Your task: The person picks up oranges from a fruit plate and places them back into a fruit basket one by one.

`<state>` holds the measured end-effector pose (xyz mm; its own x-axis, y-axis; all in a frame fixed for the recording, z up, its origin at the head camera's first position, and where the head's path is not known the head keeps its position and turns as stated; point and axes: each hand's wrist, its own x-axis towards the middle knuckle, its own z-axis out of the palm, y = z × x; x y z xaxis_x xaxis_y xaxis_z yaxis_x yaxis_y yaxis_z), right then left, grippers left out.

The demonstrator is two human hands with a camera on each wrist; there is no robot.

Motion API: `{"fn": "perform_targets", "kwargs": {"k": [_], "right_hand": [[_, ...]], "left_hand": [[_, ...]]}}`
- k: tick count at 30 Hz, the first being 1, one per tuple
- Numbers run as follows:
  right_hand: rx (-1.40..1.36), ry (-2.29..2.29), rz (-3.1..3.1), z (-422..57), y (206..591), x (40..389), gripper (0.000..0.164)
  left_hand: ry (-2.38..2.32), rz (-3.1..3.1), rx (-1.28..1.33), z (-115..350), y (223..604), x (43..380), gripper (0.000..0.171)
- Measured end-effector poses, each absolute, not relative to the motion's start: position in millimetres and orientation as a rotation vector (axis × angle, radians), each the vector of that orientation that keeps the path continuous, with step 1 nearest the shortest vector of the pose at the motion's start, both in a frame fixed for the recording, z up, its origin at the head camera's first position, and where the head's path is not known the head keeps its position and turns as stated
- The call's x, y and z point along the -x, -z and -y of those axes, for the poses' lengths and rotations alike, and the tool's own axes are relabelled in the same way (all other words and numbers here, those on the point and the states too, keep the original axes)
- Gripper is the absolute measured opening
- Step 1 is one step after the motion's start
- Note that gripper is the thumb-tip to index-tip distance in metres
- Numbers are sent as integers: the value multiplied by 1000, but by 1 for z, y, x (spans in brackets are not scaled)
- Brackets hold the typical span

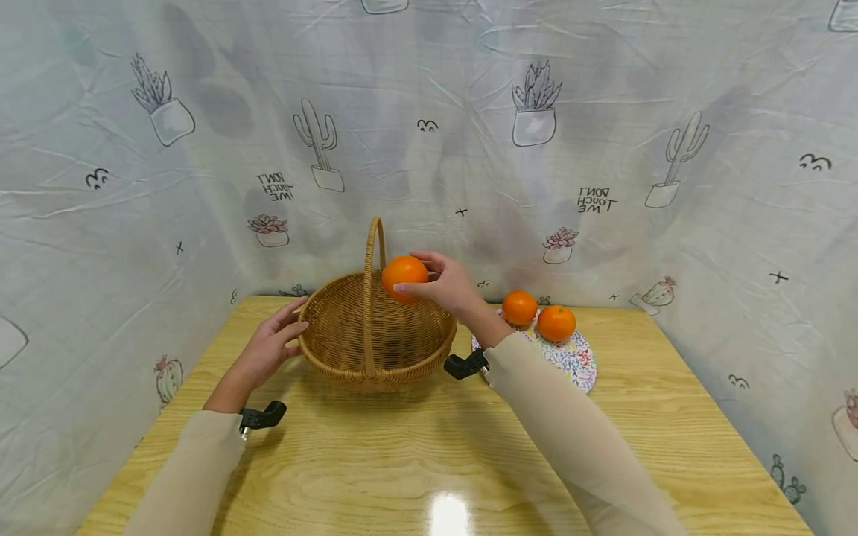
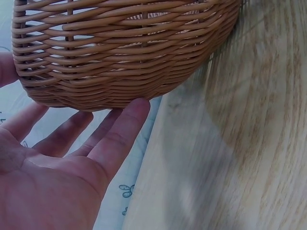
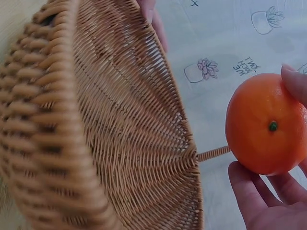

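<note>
My right hand (image 1: 450, 284) pinches an orange (image 1: 405, 278) between thumb and fingers, above the right half of the wicker basket (image 1: 335, 374). In the right wrist view the orange (image 3: 261, 127) shows its green stem end, with the fingertips against its skin. My left hand (image 1: 269, 342) grips the basket's left rim. Seen from the left wrist, the fingers of that hand (image 2: 53, 177) reach along the woven outer wall of the basket (image 2: 110, 57). A tall arched handle (image 1: 369, 305) spans the basket, and its visible inside shows bare weave.
Two more oranges, one behind (image 1: 519, 307) and one nearer (image 1: 557, 324), lie on a round, colourfully patterned mat (image 1: 579, 361) right of the basket, partly hidden by the right forearm. A cactus-printed curtain (image 1: 429, 164) encloses the wooden table (image 1: 375, 461) at the back and sides.
</note>
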<state>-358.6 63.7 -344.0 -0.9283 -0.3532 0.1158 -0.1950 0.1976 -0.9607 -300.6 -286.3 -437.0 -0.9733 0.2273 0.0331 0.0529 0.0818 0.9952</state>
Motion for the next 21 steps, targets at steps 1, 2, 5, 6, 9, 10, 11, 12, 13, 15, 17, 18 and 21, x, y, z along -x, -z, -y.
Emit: {"fn": "perform_targets", "kwargs": {"k": [1,2,5,6,9,10,11,12,13,15,17,18,21], "right_hand": [[534,1836,-2328,-61,345,360,74],[531,1838,-2328,-59,345,361,74],[529,1851,-2311,-51,345,365,73],[533,1853,-2306,-49,346,366,73],[545,1854,-2301,-41,348,369,70],[548,1843,-2311,-39,348,370,67],[550,1835,-2320,-36,349,372,66],[551,1820,-2336,-34,350,372,65],[551,1813,-2339,-32,351,373,63],[545,1801,-2345,-27,352,374,62],[533,1805,-2336,-23,353,375,63],[528,1808,-2332,-21,353,375,63],[509,1822,-2315,-15,357,378,62]], "left_hand": [[-2025,-2213,-286,286,437,301,70],[-2023,-2217,-284,286,437,301,70],[-2020,-2224,-281,286,437,301,70],[-2021,-2225,-282,286,437,302,70],[-2018,-2224,-286,287,437,302,70],[-2020,-2221,-287,287,437,302,70],[-2022,-2218,-287,287,438,303,70],[-2022,-2218,-289,287,438,303,70],[-2022,-2217,-288,287,438,303,70],[-2019,-2218,-289,288,438,303,70],[-2015,-2220,-289,289,438,303,70],[-2013,-2220,-289,289,439,302,69],[-2004,-2224,-291,290,439,302,69]]}}
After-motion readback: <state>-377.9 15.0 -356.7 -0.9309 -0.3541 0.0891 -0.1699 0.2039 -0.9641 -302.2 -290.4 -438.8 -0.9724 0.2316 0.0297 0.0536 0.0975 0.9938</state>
